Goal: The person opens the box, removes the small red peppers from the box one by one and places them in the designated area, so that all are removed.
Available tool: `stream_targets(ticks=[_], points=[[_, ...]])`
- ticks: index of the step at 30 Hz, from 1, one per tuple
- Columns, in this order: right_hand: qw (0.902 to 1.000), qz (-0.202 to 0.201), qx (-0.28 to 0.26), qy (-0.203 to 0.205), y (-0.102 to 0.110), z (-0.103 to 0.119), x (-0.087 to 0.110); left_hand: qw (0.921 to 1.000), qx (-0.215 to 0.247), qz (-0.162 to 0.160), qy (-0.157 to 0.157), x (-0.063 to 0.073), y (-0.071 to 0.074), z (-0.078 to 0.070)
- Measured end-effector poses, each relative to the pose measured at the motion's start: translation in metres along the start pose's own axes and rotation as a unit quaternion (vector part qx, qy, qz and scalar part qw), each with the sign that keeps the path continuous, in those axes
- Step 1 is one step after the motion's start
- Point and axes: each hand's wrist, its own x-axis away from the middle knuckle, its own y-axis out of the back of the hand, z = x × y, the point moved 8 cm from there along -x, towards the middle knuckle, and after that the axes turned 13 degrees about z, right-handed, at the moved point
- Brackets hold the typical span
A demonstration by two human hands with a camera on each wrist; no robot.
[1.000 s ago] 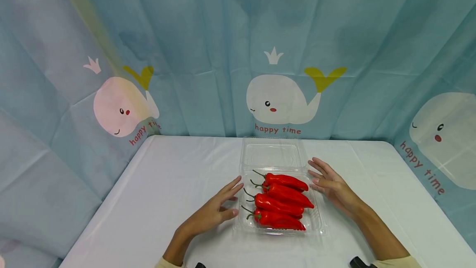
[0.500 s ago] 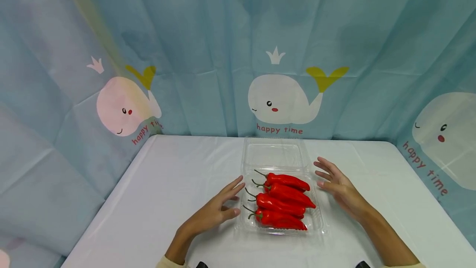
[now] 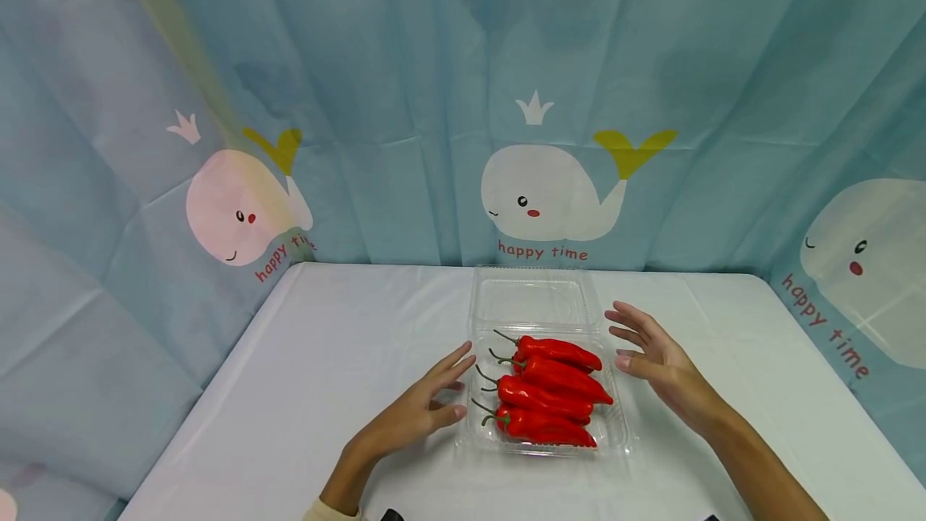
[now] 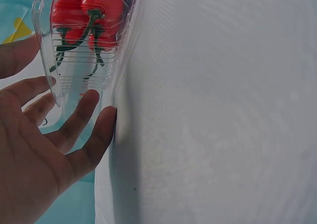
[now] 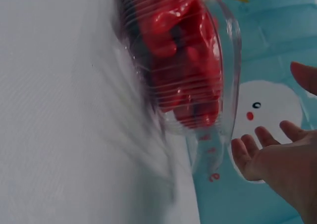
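Several red peppers point(image 3: 557, 380) with green stems lie side by side in a clear plastic clamshell box point(image 3: 616, 434). Its see-through lid point(image 3: 531, 301) is folded back flat, away from me. My left hand point(image 3: 418, 415) is beside the box's left edge, fingers spread and holding nothing; in the left wrist view its fingertips point(image 4: 90, 96) are right at the ridged wall. On the other side, my right hand point(image 3: 664, 367) hovers with loosely bent fingers, apart from the box. The right wrist view also shows a gap between those fingertips point(image 5: 237, 145) and the box wall.
A white cloth-covered table point(image 3: 347, 328) carries the box. Behind it and along both sides hangs a light blue curtain point(image 3: 391, 103) printed with whales. The table's back edge runs just behind the lid.
My right hand has drawn back from the box's right edge, then shifted slightly up and left. The left hand, peppers and box have stayed in place.
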Motion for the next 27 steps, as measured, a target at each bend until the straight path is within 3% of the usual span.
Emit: stream_targets(ticks=[12, 27], points=[[0.9981, 0.034, 0.023, 0.045, -0.027, 0.030, 0.001, 1.0000, 0.001, -0.002, 0.002, 0.000, 0.000, 0.001], [0.9964, 0.080, 0.022, 0.017, -0.058, 0.033, -0.001, 0.9999, 0.009, 0.001, -0.006, 0.001, 0.000, -0.002]])
